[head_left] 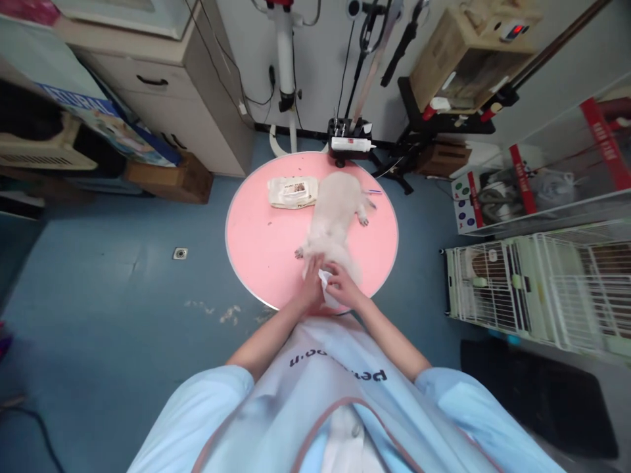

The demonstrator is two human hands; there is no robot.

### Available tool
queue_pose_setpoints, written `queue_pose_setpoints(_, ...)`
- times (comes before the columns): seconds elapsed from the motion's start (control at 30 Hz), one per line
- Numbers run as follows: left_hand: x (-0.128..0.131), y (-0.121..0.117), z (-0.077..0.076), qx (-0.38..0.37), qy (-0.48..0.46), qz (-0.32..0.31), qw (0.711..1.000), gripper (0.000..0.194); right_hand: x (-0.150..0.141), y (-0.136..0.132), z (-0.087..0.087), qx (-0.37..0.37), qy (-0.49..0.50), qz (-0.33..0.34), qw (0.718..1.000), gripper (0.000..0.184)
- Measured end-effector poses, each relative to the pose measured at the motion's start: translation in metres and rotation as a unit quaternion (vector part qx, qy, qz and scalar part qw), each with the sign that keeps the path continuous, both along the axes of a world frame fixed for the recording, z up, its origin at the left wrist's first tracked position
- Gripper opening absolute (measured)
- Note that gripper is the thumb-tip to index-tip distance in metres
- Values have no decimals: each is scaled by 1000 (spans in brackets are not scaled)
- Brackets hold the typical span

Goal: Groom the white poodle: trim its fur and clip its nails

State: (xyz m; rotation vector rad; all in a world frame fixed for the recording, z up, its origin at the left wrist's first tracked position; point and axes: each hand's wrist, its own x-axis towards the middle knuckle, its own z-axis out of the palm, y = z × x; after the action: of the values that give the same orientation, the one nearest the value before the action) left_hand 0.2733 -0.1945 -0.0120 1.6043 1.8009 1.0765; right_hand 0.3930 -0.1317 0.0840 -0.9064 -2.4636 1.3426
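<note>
A white short-coated dog [336, 203] lies stretched on the round pink table [266, 256], its head at the edge nearest me. My left hand [312, 284] rests against the side of the dog's head, fingers extended along the fur. Between my hands is a white wipe [324, 277], which my right hand [341, 286] pinches close to the head. The dog's face is mostly hidden by my hands. A dark-clawed paw sticks out left of my left hand. Beside the dog's back lies a pack of wipes [293, 192].
A black tool holder [351, 141] carrying a white tube stands at the table's far edge. Some thin blue item [374, 192] lies right of the dog. Wire cages [488, 282] stand on the right, a drawer cabinet [152, 85] at back left. Small dark bits dot the tabletop.
</note>
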Motion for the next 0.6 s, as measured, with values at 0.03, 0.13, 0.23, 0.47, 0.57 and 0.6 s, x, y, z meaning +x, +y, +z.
queue_pose_setpoints(0.03, -4, -10, -2, 16, -2, -16, 1000, 48, -4, 5, -9, 10, -7, -18, 1000, 13)
queue_pose_setpoints(0.13, -21, -42, 1, 42, -8, -34, 998, 28, -6, 13, -29, 0, -19, -21, 1000, 16)
queue_pose_setpoints(0.23, -42, -54, 15, 31, -57, 125, 990, 24, 1, 16, -35, -18, -21, 2, 1000, 17)
queue_pose_setpoints(0.47, -37, 13, 22, -12, -177, 225, 958, 14, 4, 10, -30, -18, -19, 25, 999, 21)
queue_pose_setpoints(0.57, -18, 13, 7, 1, -164, 269, 949, 6, 3, 11, -29, -19, 4, 18, 1000, 21)
queue_pose_setpoints(0.6, -13, 8, 2, 3, -165, 276, 947, 9, 3, 12, -28, -21, 7, 18, 1000, 21)
